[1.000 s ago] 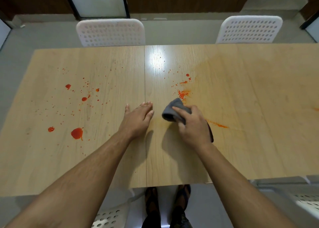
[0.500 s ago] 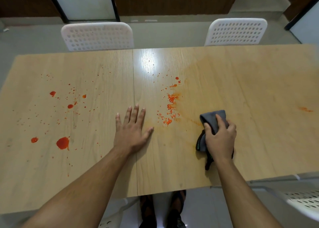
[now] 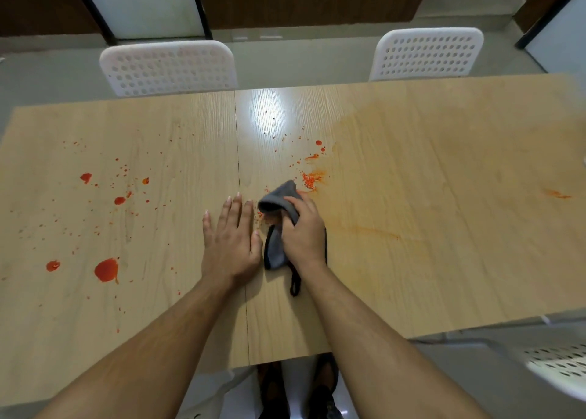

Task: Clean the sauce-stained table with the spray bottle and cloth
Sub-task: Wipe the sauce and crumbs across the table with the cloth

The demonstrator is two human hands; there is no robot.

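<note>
1. Grey cloth sits bunched under my right hand, near the middle of the table, just right of the seam between the two tabletop panels. My fingers are curled over the top of it, gripping it against the wood.
2. My left hand lies flat on the table just beside the cloth, palm down, fingers straight and slightly spread, holding nothing. I judge it is only bracing me.
3. I read the step in hand as wiping. The cloth's front edge is touching the cluster of small orange specks just beyond it, and a faint orange smear trails off to the right.
4. I cannot see the spray bottle anywhere, so I cannot say where it stands.
5. Much looks left to do: the big red blot and scattered drops on the left panel appear untouched, and a small streak sits far right.
6. Next I would push the cloth forward through the specks, pressing down firmly, then carry it left across the seam toward the larger drops.
</note>
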